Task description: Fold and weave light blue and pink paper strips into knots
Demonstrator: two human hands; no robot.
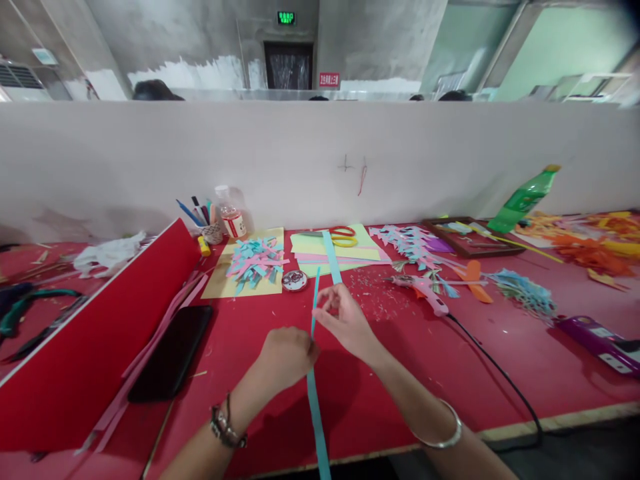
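Blue paper strip (319, 423) comes nearest us in the head view, running up from the bottom edge into our left hand (286, 359), whose fingers close around it above the red worktop (265, 433). Its narrow upper end rises beside our right hand (347, 321); there the thumb and forefinger curl at the strip, but we cannot tell whether they pinch it. Beyond our hands, a second blue strip (331, 253) crosses some paper sheets (370, 253). We see a black phone (173, 353) to the left and a pink glue gun (425, 292) to the right.
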